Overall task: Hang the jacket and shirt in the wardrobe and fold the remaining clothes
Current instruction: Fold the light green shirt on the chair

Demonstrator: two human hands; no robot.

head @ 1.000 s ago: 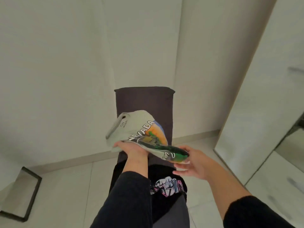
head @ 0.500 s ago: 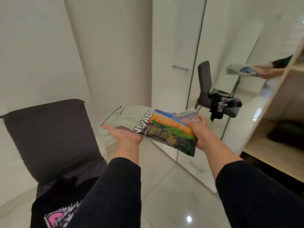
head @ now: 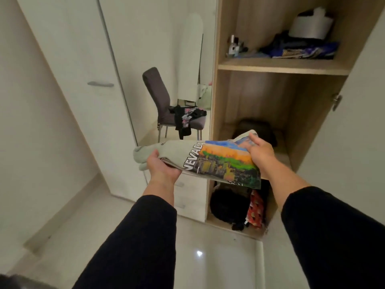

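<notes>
A: Head view, quick status?

B: One folded tee (head: 208, 161) is in hand, pale green w/ a NEVADA print, held flat in front of the open wardrobe (head: 216, 101). Left hand (head: 163, 170) is under its left end, fingers clamped on the fold, thumb on top. Right hand (head: 260, 153) lies on top of the far right corner, fingers pressing down on it, so both grip the tee.

A: So how far along?

B: I'd say this fold is done and it's at the put-away step. Jacket and shirt: can't see a rail or hangers from here, so can't tell if they're hung. More clothes (head: 187, 118), black w/ pink, sit on the chair (head: 155, 90) seen in the mirror door left of the wardrobe. Judging by that, folding is left to do.

A: Room to move?

B: The tee's far corner is just at the front of the wardrobe's middle shelf (head: 281, 157). That shelf looks mostly bare, w/ a dark bag (head: 256, 126) at the back. Upper shelf is cluttered, bottom compartment is packed w/ dark stuff. Edges to mind: the wardrobe's left side panel just beside the tee, and the open door (head: 354, 122) on the right, near the right forearm. Floor in front looks clear.
</notes>
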